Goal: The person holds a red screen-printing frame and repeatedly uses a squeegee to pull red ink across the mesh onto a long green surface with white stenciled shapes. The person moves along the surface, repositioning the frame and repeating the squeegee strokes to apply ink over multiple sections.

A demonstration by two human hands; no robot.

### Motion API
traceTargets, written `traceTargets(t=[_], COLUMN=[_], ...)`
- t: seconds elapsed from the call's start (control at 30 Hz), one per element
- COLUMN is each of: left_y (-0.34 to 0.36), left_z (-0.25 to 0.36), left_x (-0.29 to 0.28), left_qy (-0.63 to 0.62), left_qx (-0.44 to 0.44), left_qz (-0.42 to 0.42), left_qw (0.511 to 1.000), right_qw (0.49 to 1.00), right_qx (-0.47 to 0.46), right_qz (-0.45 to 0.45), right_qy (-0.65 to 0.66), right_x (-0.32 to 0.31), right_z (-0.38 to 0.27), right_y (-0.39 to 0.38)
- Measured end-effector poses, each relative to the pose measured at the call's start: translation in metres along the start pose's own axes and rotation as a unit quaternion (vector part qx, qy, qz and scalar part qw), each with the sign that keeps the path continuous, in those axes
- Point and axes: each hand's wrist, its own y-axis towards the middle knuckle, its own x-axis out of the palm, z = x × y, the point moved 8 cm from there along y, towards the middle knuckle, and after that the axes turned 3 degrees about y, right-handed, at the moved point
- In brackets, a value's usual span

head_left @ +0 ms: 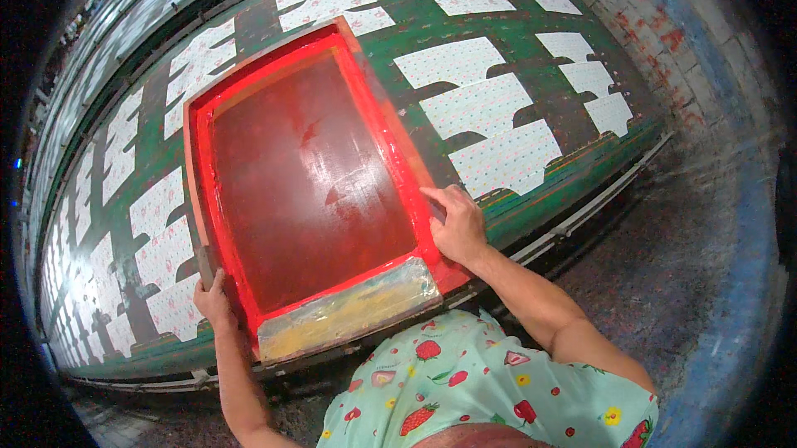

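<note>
A screen-printing frame (pixel 303 174) with red-smeared borders and a dark red mesh lies in front of me, slanted over the long green table. Its near end carries a yellowish-grey strip (pixel 353 307). Low on the frame's left side, my left hand (pixel 214 303) is closed on the edge, thumb pointing up along it. My right hand (pixel 458 224) grips the right side, with the index finger stretched onto the red border and the other fingers curled. Under the frame, the table surface and any fabric there are hidden.
White printed fabric pieces (pixel 481 107) with curved cut-outs lie in rows along the green table (pixel 374 24), left and right of the frame. A metal rail (pixel 581 220) runs along its near edge. A block wall (pixel 664 49) stands at the far right; another long table extends at upper left.
</note>
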Motion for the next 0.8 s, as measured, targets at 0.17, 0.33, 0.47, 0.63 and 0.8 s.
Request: traceTargets(t=[0.17,0.33,0.47,0.63,0.8], left_y=[-0.014,-0.076,-0.124,-0.183,-0.241], left_z=[0.041,0.107,0.140,0.154,0.169], left_x=[0.009,0.060,0.143,0.243,0.327], left_qy=[-0.030,0.057,-0.076,-0.047,-0.106], left_qx=[0.000,0.032,0.058,0.030,0.042], left_qz=[-0.001,0.083,0.034,0.034,0.034], left_qw=[1.000,0.994,0.995,0.998,0.993], right_qw=[0.999,1.000,1.000,0.997,0.994], right_qx=[-0.048,-0.003,0.017,0.037,0.040], right_qz=[0.006,-0.010,0.018,0.065,0.086], right_qy=[-0.002,-0.018,0.011,0.033,0.057], right_x=[-0.032,-0.077,-0.134,-0.208,-0.267], right_z=[0.002,0.068,0.143,0.243,0.321], right_y=[0.018,0.045,0.059,0.070,0.078])
